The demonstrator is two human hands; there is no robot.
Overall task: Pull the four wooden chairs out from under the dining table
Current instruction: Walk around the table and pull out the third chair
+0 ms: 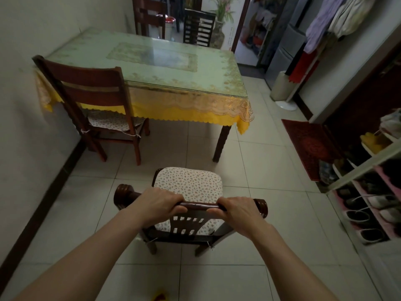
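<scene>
A dark wooden chair with a flowered seat cushion (pixel 188 185) stands on the tiles right below me, well apart from the dining table (pixel 236 70). My left hand (pixel 158 203) and my right hand (pixel 238 211) both grip its top rail. A second wooden chair (pixel 91 90) stands at the table's near left, its seat partly under the yellow tablecloth. Beyond the table's far edge stand two more chairs, one reddish (pixel 149 16) and one dark with slats (pixel 198 27); only their backs show.
A white wall runs along the left side of the table. A shoe rack (pixel 368 192) and a red doormat (pixel 308 144) lie on the right. A white stand (pixel 282 90) and hanging clothes are at the back right. Open tiled floor surrounds the near chair.
</scene>
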